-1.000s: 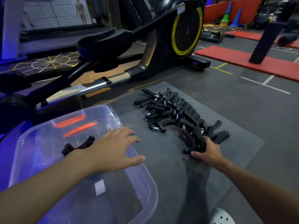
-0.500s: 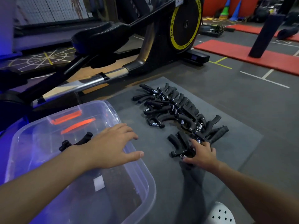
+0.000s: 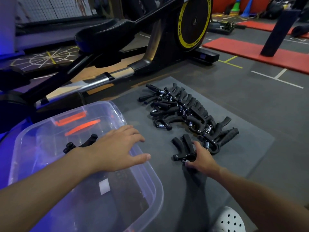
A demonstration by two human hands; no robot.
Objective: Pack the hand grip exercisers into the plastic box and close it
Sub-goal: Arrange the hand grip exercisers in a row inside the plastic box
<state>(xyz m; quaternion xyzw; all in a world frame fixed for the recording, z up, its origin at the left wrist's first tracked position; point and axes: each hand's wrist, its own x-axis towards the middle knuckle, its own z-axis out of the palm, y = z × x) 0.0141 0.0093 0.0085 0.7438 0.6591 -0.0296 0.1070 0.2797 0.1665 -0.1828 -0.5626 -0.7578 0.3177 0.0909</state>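
Exercisers make up one black heap (image 3: pixel 184 111) on the grey mat (image 3: pixel 247 156), strung from twelve o'clock down towards two o'clock. One of them, the nearest exerciser (image 3: pixel 182 146), lies just apart from the heap's near end, at about one o'clock from the person. The right hand (image 3: pixel 201 159) curls round its spring end, fingers closed on it, with the two handles pointing away. That looks like a pick-up grip taken where the piece is narrowest and easiest to lift clear of its neighbours.

The plastic box (image 3: pixel 41 136) stands open at nine o'clock, close against the mat's edge, so each carry is short. A single packed exerciser (image 3: pixel 80 144) already lies inside, towards the far wall, beside orange clips (image 3: pixel 80 124) seen through the plastic. The left hand (image 3: pixel 117 148) spreads flat over the box's three-o'clock rim, fingers straight and holding nothing. It probably steadies the light box, though whether it presses the rim or hangs just above it I cannot tell.

Packing seems barely begun, since nearly all the pieces are outside. No lid is in view.
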